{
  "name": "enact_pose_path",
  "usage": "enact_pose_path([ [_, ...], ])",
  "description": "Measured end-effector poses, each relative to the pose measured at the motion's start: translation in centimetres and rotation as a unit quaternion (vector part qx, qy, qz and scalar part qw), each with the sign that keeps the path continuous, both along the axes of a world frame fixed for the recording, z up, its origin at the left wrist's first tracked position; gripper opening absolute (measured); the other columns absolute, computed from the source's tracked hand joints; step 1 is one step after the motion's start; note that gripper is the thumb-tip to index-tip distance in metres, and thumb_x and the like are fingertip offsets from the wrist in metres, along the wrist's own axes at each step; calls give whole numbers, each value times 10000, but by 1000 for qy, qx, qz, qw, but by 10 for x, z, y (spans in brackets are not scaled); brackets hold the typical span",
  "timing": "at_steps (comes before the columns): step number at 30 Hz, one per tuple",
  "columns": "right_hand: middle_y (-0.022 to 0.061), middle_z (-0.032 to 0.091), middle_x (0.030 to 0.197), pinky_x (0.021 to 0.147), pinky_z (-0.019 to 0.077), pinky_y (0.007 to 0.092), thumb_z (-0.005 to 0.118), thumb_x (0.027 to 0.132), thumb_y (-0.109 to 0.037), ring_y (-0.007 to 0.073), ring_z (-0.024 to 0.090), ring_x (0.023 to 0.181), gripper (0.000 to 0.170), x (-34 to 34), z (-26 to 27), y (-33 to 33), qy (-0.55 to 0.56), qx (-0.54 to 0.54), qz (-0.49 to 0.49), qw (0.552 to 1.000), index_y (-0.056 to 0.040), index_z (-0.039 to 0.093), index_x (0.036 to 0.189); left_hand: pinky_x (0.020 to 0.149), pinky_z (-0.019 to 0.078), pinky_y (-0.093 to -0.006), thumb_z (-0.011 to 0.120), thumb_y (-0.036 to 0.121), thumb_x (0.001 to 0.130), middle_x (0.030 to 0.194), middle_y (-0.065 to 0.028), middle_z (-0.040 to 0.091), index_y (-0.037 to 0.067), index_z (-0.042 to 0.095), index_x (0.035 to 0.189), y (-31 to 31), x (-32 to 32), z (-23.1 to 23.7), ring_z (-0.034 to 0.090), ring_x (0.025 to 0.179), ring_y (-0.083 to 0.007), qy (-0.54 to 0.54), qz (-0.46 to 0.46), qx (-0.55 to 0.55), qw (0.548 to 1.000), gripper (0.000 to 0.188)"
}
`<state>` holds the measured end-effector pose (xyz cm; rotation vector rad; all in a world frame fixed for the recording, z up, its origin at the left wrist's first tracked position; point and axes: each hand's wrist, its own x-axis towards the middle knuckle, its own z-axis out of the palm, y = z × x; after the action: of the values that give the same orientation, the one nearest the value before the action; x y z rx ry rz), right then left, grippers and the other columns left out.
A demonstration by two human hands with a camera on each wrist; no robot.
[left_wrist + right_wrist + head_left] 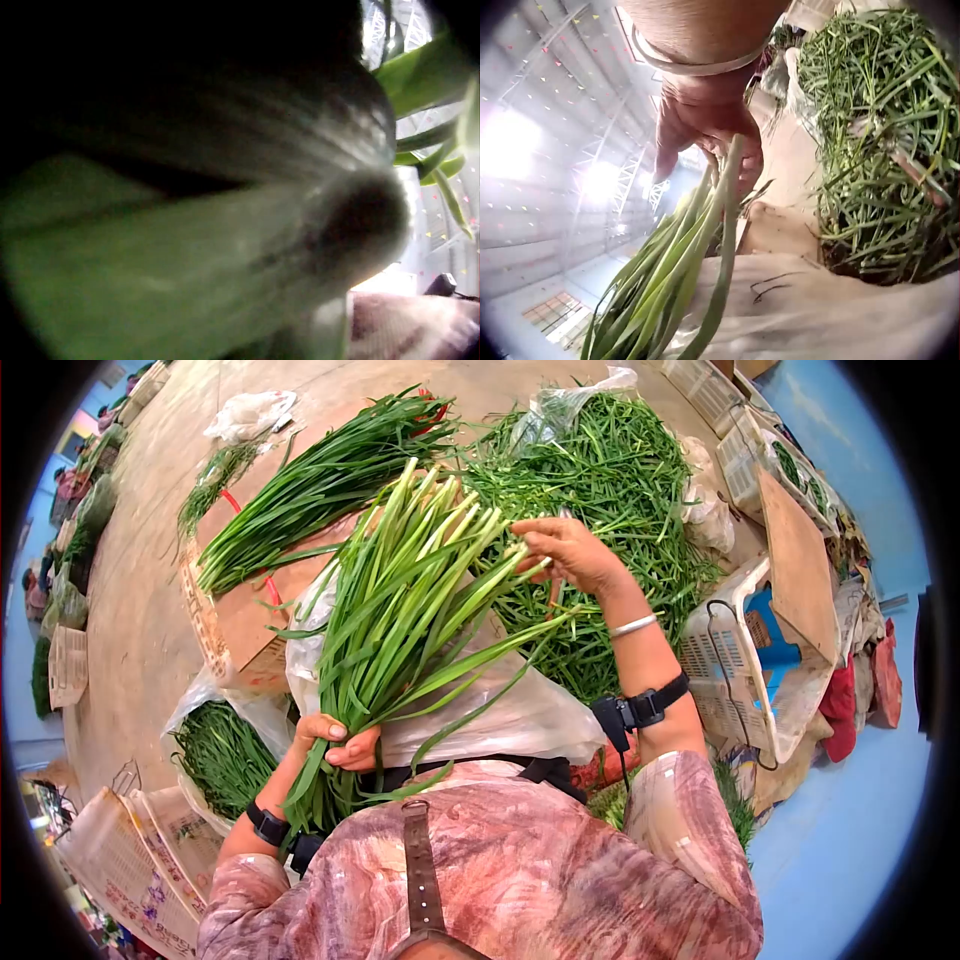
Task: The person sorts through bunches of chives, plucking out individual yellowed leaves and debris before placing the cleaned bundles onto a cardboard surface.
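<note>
A large bunch of long green stalks (400, 600) with pale ends fans upward over the lap in the head view. The left hand (345, 745) grips its leafy lower part, fingers and thumb curled round it. At the pale ends, the right hand (572, 552) has bent fingers touching the outermost stalk tips. In the right wrist view, that hand (712, 131) is behind the pale end of a stalk (724, 187); whether it pinches one is unclear. Dark, blurred leaves (150, 262) fill most of the left wrist view, hiding the left hand.
A neat green bundle (310, 490) lies on a box (245, 625) ahead at left. A large loose heap of greens (610, 490) spreads at right. White plastic (500, 710) covers the lap. Crates (720, 660) stand at far right, and a bag of greens (220, 755) at lower left.
</note>
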<state>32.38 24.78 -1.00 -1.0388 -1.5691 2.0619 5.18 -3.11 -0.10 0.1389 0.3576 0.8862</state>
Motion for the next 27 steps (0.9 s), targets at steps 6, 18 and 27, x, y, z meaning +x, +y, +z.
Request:
enact_pose_path([
  [6, 59, 614, 769, 571, 482, 226, 674, 736, -75, 122, 585, 649, 165, 18, 52, -36, 87, 188, -19, 978, 16, 614, 860, 430, 305, -250, 634, 138, 770, 579, -87, 497, -66, 495, 898, -15, -25, -7, 422, 415, -103, 48, -43, 80, 995, 278],
  [18, 67, 627, 838, 541, 478, 215, 617, 833, -153, 138, 613, 669, 253, 21, -5, 9, -111, 117, -110, 981, 26, 592, 1010, 431, 313, -265, 635, 103, 740, 679, -119, 510, -29, 422, 1118, -8, -12, -2, 425, 454, -120, 185, -7, -19, 983, 454],
  [27, 124, 592, 1039, 692, 562, 343, 624, 838, -210, 227, 647, 814, 517, -59, -9, 33, 47, -97, 127, 986, -15, 437, 1278, 390, 329, -255, 686, 152, 653, 621, -123, 525, -63, 528, 965, -3, -20, 5, 436, 421, -136, 290, -52, 22, 955, 410],
])
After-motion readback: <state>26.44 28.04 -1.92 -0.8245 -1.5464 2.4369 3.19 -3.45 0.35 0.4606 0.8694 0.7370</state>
